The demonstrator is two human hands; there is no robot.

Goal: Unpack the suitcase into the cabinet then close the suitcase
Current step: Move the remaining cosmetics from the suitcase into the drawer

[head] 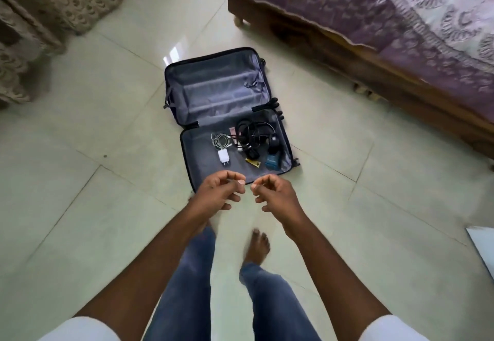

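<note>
Left hand [217, 189] and right hand [272, 193] hover empty, fingers curled, above open suitcase [187, 143].

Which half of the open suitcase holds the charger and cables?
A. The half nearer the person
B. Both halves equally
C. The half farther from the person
A: the white charger and black cables lie in the suitcase half nearer the person; the farther half shows only lining.
</note>
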